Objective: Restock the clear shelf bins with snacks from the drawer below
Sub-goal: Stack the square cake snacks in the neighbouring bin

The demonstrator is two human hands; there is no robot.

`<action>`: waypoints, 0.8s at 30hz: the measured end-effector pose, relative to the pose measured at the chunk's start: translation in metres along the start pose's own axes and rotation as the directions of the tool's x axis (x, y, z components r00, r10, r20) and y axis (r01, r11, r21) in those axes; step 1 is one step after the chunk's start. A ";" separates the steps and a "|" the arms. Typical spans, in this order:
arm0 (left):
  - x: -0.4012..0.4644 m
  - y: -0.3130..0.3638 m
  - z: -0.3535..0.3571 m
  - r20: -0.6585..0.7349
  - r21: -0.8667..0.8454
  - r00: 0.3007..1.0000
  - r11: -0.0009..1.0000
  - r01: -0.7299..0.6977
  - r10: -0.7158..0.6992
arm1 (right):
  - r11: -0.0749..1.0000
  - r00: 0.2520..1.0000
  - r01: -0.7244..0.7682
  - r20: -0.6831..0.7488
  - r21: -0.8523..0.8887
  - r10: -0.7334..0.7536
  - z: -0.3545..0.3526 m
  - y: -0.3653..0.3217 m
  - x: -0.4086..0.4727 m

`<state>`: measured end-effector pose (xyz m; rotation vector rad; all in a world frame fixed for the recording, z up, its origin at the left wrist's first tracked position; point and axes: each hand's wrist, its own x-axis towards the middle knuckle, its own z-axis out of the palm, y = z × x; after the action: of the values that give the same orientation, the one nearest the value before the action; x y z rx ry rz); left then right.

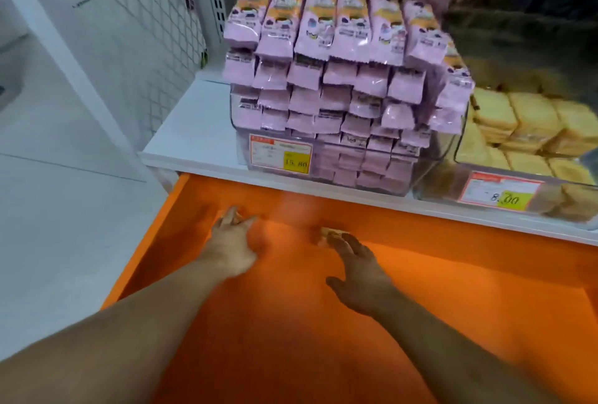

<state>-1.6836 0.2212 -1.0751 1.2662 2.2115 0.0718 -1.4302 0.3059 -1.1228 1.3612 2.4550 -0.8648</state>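
Both hands reach deep into the open orange drawer (420,306), toward its far wall under the white shelf (194,131). Drawer floor is mostly bare orange; remaining stock looks nearly gone.

Left hand (231,241): fingers extended forward and relaxed, tips touching a small tan snack packet (238,217) at the back left; not yet closed on it. Right hand (359,271): fingers spread and straight, tips just reaching a second small tan wrapped snack (330,235), which lies directly ahead of them, long axis roughly across the drawer. Each hand is nearer its own packet; motion blur hides detail.

Above, the clear plastic bin of pink snack packets (336,106) is stacked past its rim. Its price tag (281,157) reads "15.80" on yellow. The neighbouring clear bin of yellow-tan wrapped cakes (524,135), to the right, shows a tag (500,191) reading "8.00". Brand print on the packets is unreadable.

Judgement: the tan packets match the right bin.
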 end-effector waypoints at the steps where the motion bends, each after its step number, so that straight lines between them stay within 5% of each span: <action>1: 0.013 -0.012 0.009 -0.021 0.006 0.999 0.999 0.043 -0.043 | 1.000 1.000 0.004 -0.013 -0.005 -0.004 0.005 0.002 0.010; 9: 0.066 -0.054 0.039 -0.049 -0.040 0.981 0.982 0.185 -0.187 | 0.996 0.993 0.030 -0.113 -0.087 -0.040 0.040 0.016 0.048; 12: 0.060 -0.056 0.046 -0.122 -0.074 0.986 0.991 0.107 -0.116 | 0.997 0.990 0.018 -0.135 -0.069 -0.028 0.043 0.014 0.043; 24: -0.005 0.017 0.034 0.212 -0.339 0.970 0.940 -0.039 0.117 | 0.860 0.990 -0.134 0.033 0.492 0.135 -0.019 -0.002 -0.029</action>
<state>-1.6513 0.2188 -1.0953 1.1123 1.8573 0.3028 -1.4133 0.2956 -1.0939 1.6613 2.1841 -1.5292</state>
